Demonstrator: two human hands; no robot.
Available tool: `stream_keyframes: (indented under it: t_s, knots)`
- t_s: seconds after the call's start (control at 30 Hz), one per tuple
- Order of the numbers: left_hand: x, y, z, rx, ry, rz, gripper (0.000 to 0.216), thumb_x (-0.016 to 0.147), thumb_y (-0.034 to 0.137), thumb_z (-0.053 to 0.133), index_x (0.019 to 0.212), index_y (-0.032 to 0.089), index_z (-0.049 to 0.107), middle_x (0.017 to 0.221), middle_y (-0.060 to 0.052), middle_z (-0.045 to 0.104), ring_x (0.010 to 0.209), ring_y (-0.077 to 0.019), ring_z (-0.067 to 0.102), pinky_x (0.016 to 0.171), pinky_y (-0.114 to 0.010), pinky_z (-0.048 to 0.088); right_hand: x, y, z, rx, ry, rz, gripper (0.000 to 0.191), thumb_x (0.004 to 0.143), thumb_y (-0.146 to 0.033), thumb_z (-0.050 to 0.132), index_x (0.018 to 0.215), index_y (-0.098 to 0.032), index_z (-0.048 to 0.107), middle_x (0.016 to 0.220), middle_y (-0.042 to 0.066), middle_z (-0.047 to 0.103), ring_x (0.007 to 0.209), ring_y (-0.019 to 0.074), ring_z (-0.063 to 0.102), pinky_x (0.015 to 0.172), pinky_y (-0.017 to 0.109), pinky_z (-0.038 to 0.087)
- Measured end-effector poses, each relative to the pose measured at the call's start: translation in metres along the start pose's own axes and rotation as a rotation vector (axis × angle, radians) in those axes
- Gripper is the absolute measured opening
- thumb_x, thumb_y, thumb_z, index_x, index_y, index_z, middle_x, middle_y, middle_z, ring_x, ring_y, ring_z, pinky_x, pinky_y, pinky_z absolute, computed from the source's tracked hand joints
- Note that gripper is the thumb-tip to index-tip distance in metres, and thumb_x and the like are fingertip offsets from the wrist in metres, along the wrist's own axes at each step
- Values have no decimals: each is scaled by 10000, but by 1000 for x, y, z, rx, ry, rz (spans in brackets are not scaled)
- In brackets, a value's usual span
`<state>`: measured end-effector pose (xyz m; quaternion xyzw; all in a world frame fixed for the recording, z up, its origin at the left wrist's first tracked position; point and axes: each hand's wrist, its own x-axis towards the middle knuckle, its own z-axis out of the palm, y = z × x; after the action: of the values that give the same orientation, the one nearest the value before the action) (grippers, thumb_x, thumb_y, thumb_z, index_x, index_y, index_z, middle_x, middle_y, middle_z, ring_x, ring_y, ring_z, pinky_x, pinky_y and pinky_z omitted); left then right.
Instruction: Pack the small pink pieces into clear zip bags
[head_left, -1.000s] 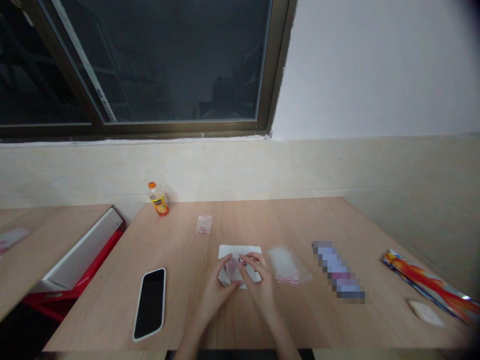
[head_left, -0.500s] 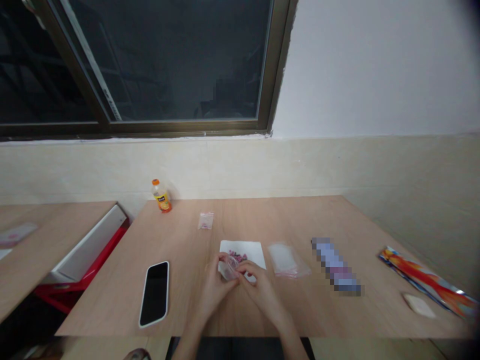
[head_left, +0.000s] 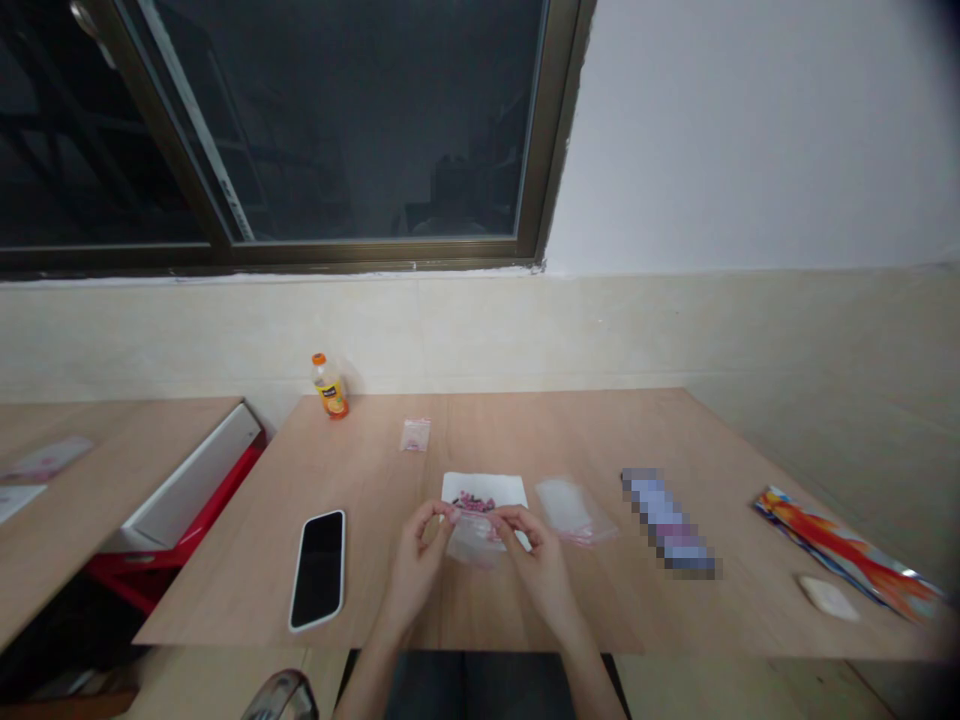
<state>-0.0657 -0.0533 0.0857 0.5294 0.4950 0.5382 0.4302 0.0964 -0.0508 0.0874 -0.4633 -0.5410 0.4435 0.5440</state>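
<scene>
While both hands point(head_left: 412, 562) point(head_left: 544, 563) pinch a clear bag point(head_left: 474, 543), a farther sachet point(head_left: 415, 432) seemingly holds pinkish bits point(head_left: 413, 445).

One bottle point(head_left: 331, 390), one phone point(head_left: 318, 570)

Left hand point(head_left: 415, 565) and right hand point(head_left: 541, 562), with clear bag point(head_left: 472, 542) stretched between them, are blocking near side of white sheet point(head_left: 511, 488). Stack of bags point(head_left: 568, 506) is crowding sheet's right side, leaving narrow slit. Left of sheet, bench point(head_left: 381, 490) is offering passage, with phone point(head_left: 318, 570) bounding it farther left. Beyond sheet, broad lane is running toward wall point(head_left: 487, 335); small bag point(head_left: 415, 435) is lying low past sheet's far left corner; bottle point(head_left: 331, 388) is standing farther left.
</scene>
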Motion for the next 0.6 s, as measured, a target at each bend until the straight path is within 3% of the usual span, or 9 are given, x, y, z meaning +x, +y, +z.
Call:
stream_keyframes:
  t_s: [0.13, 0.3, 0.47, 0.6]
  knots:
    - [-2, 8, 1, -67, 50, 15, 274, 815, 429, 576, 740, 166, 577, 697, -4, 601, 682, -150, 551, 635, -211, 429, -1, -2, 2, 168, -38, 104, 383, 707, -459, 700, 982, -196, 657, 749, 38, 697, 714, 198, 639, 660, 303, 503]
    - [-2, 18, 2, -131, 2, 4, 284, 808, 438, 587, 734, 164, 592, 691, -1, 620, 653, -136, 562, 613, -205, 434, -3, -8, 5, 142, -61, 60, 285, 760, -468, 640, 723, -190, 690, 668, 18, 655, 639, 154, 591, 610, 262, 478]
    - [-3, 14, 3, -81, -100, -6, 260, 799, 410, 609, 790, 157, 666, 769, -31, 683, 725, -164, 601, 661, -225, 450, -6, -12, 10, 223, -97, 110, 263, 718, -460, 687, 762, -200, 683, 725, 17, 661, 616, 140, 575, 568, 251, 473]
    - [-5, 9, 6, -45, -76, -6, 276, 801, 415, 602, 798, 150, 679, 809, -58, 702, 777, -194, 622, 700, -245, 466, -6, -16, 12, 242, -119, 110, 273, 735, -471, 672, 781, -202, 672, 731, 12, 643, 626, 135, 569, 549, 230, 450]
